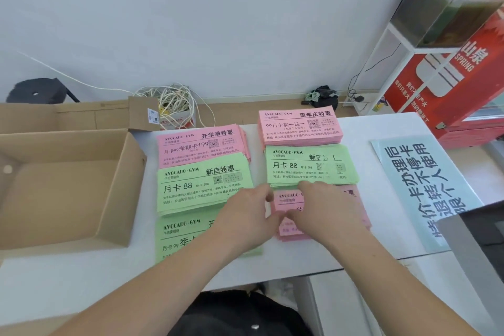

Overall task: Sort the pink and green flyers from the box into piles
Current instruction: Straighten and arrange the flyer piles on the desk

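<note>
Flyer piles: six in all, three pink and three green, laid on the white table (354, 243) in two columns of three.

Left column, far to near:
- far-left pink pile (200, 142), its near edge overlapped by the next pile
- middle-left green pile (199, 185)
- near-left green pile (177, 237), partly covered by the left forearm

Right column, far to near:
- far-right pink pile (297, 125)
- middle-right green pile (308, 163)
- near-right pink pile (289, 200), mostly hidden beneath the hands

Cardboard box (135, 188): one, open-topped, flaps spread, on the table just left of the left column.

Hands: two, both at the near-right pink pile.
- Left hand (245, 215) reaches across the near-left green pile to the pink pile's left edge. Its fingers are bent there, but whether the grip pinches paper cannot be told.
- Right hand (319, 207) lies on top of the same pile, fingers stretched leftward over the sheets, grip apart and pressing flat. The fingertips of both hands nearly meet at the pile's left edge.

Other items:
- one pale blue sign (420, 188) with large black characters, flat on the table's right end
- one small carton of tangled white cord (174, 106) behind the table
- one dark stool (38, 93) at far left
- one red cabinet (450, 84) at right
- one glass tank (441, 8) of greenish water on a white frame
</note>
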`<state>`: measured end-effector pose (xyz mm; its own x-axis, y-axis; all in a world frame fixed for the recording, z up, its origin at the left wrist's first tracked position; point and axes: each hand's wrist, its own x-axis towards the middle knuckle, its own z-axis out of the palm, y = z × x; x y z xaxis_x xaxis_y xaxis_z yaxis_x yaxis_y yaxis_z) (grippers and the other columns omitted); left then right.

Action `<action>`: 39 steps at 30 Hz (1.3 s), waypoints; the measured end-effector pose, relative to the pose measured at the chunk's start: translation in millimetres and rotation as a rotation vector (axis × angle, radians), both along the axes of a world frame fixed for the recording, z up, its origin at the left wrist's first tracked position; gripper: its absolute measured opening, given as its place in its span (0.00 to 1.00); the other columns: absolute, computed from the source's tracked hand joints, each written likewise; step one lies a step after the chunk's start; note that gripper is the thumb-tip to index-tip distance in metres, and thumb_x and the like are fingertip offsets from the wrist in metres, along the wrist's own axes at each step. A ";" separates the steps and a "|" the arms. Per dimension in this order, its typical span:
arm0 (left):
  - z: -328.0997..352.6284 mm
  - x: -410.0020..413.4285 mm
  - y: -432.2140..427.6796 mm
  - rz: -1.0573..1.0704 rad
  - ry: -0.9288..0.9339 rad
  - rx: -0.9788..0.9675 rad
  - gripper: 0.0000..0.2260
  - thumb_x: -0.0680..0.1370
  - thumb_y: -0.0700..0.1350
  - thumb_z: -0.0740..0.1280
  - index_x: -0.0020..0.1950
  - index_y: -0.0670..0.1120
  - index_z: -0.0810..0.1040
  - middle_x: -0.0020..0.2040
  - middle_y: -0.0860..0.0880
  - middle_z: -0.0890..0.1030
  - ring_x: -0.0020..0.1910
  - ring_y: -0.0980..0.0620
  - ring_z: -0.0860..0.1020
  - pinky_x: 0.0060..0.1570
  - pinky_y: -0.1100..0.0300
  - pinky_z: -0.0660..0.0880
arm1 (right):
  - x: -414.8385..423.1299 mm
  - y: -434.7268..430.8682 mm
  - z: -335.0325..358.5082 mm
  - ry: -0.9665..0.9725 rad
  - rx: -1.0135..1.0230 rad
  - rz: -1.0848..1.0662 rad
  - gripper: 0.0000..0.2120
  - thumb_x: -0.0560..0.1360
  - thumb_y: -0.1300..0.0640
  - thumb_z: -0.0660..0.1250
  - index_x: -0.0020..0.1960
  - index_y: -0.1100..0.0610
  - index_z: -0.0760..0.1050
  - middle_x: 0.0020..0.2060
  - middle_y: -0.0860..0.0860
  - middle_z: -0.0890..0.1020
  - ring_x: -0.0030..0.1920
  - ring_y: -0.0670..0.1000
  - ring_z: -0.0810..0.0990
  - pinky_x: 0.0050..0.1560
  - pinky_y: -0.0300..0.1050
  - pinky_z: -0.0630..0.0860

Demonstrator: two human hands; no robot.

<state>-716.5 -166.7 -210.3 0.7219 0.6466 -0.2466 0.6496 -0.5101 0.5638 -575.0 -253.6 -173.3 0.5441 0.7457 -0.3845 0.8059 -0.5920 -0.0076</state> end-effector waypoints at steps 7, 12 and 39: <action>5.7 -74.5 36.7 0.220 -0.089 -0.143 0.11 0.79 0.55 0.70 0.60 0.54 0.78 0.49 0.57 0.82 0.40 0.56 0.80 0.46 0.57 0.78 | -64.9 49.3 -18.1 0.391 0.254 -0.006 0.17 0.79 0.45 0.66 0.67 0.45 0.78 0.56 0.43 0.83 0.56 0.47 0.82 0.57 0.48 0.79; 12.3 -104.1 56.6 0.239 -0.124 -0.170 0.10 0.79 0.53 0.70 0.60 0.53 0.78 0.50 0.58 0.81 0.43 0.56 0.80 0.48 0.54 0.80 | -75.8 69.7 -17.5 0.500 0.411 -0.090 0.10 0.78 0.47 0.70 0.56 0.48 0.84 0.44 0.41 0.85 0.46 0.40 0.82 0.50 0.44 0.80; 49.0 -384.8 191.1 0.850 0.171 0.271 0.25 0.80 0.51 0.68 0.77 0.47 0.69 0.78 0.44 0.67 0.77 0.40 0.63 0.74 0.46 0.63 | -228.4 270.2 1.5 0.902 0.155 -0.294 0.27 0.78 0.38 0.68 0.64 0.60 0.73 0.51 0.55 0.80 0.47 0.57 0.85 0.46 0.57 0.86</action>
